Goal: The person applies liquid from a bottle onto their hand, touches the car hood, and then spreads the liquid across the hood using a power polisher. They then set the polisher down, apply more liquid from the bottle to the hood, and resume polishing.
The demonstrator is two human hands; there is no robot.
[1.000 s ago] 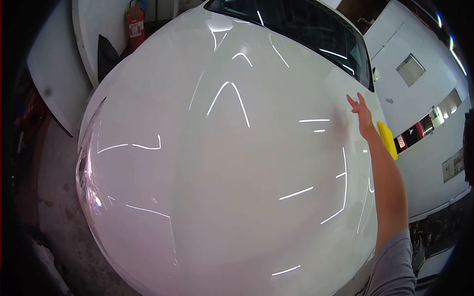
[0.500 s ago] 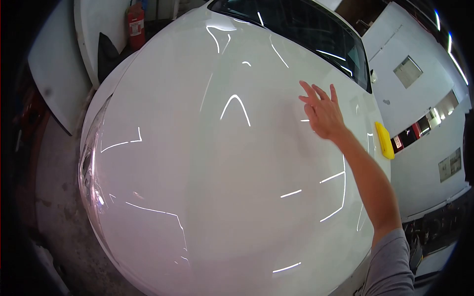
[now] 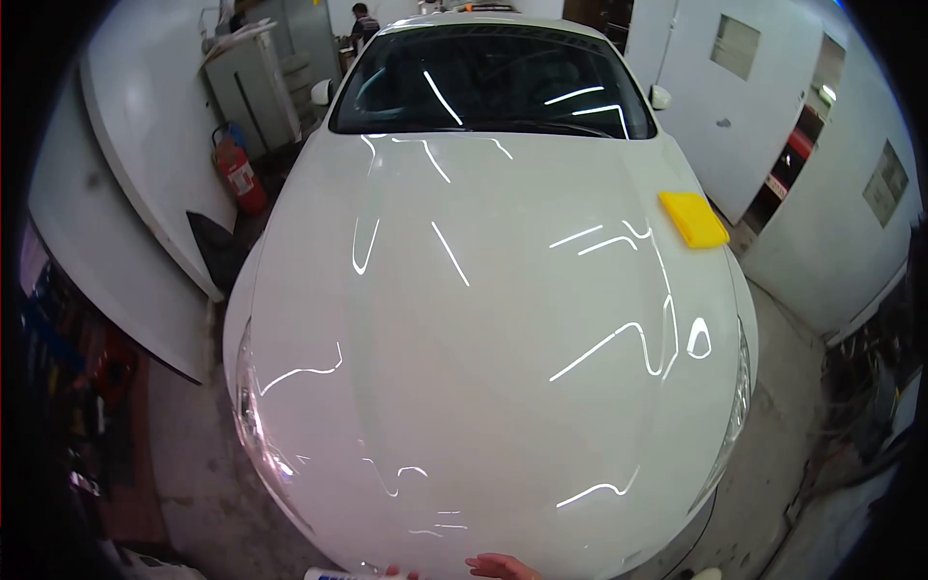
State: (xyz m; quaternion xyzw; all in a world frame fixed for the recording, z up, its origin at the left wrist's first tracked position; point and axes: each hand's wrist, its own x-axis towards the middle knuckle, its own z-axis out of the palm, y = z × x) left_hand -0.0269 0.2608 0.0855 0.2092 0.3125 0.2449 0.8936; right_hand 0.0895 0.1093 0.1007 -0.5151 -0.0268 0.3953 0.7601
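Observation:
At the bottom edge, my left hand [image 3: 403,573] shows only a few fingertips, curled over a white bottle [image 3: 333,575] with blue lettering. Most of that bottle is cut off by the frame. Just to the right, my right hand [image 3: 501,565] is partly in view, its fingers stretched out and holding nothing. Both hands are low at the front end of a glossy white car hood [image 3: 464,367]. A folded yellow cloth [image 3: 694,220] lies on the hood's far right side, well away from either hand.
The windshield [image 3: 493,82] rises behind the hood. A red fire extinguisher [image 3: 242,179] stands at the left by a grey cabinet [image 3: 253,87]. White doors [image 3: 720,106] line the right. Another person [image 3: 364,27] is far back. A dark cable [image 3: 698,541] runs along the floor.
My right hand has come down from over the hood's right side to the bottom edge. My left hand and the bottle have come into view. The camera view has swung, now centring the car.

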